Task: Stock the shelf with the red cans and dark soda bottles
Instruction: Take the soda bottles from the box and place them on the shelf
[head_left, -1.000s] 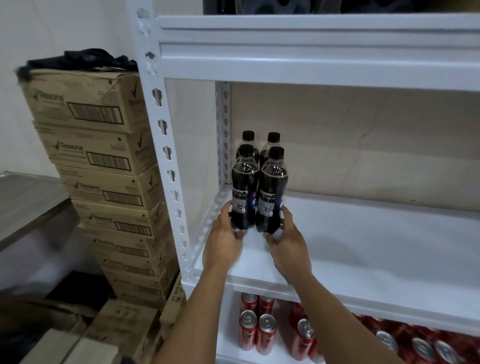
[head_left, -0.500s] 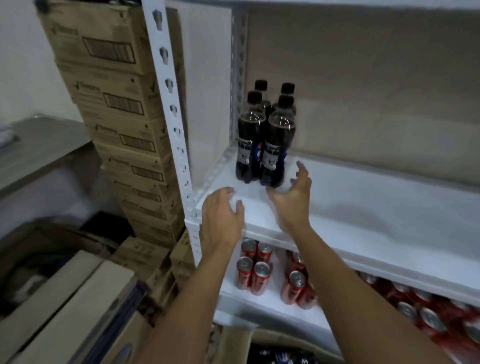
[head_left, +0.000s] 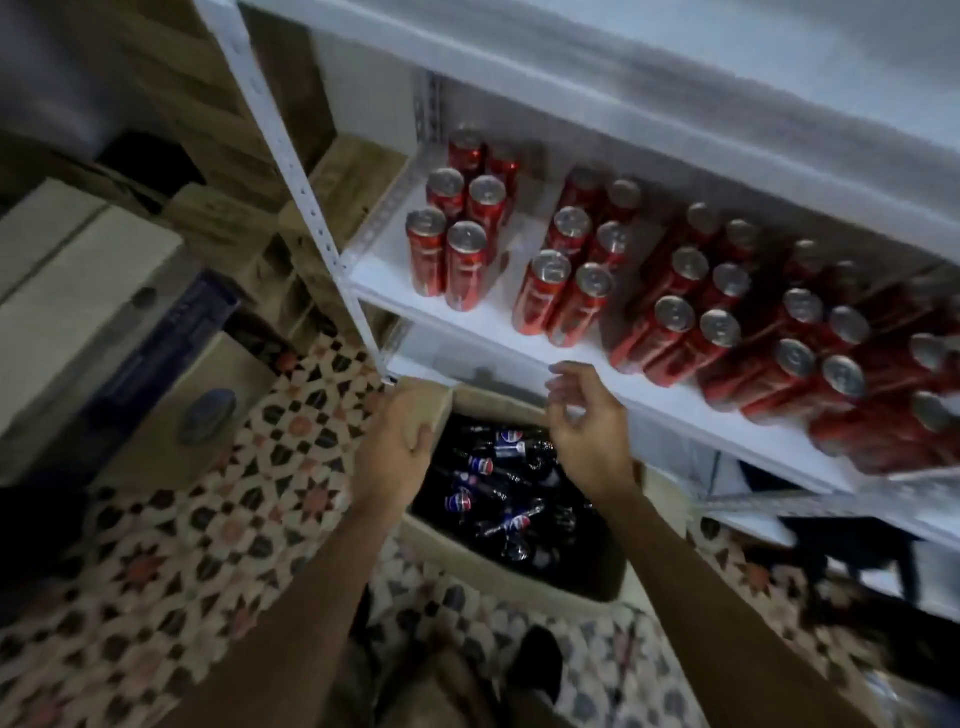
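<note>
Patterned floor tiles (head_left: 218, 525) in cream, dark and reddish star shapes fill the lower left of a downward-looking, motion-blurred view of a storeroom. A white metal shelf (head_left: 524, 332) runs diagonally from the middle of the frame toward the right edge, and on it stand red cans (head_left: 582, 291) with silver tops, grouped in tight blocks of four to six, packed more densely toward the right. Below the shelf's front edge, on the floor, sits an open cardboard box (head_left: 561, 587) holding dark soda bottles (head_left: 493, 499) that lie jumbled on their sides, their red, white and blue labels showing. The person's left hand (head_left: 395, 457) rests on the box's raised left flap, fingers curled over its edge and seemingly holding it, though blur makes the grip hard to confirm. The right hand (head_left: 587, 426) hangs above the box just in front of the shelf edge, fingers loosely spread and bent, holding nothing. Both bare forearms reach in from the bottom of the frame. To the left, beside the shelf's perforated white upright (head_left: 291, 171), are stacked brown cartons (head_left: 78, 291), one with a dark blue band along its side.
</note>
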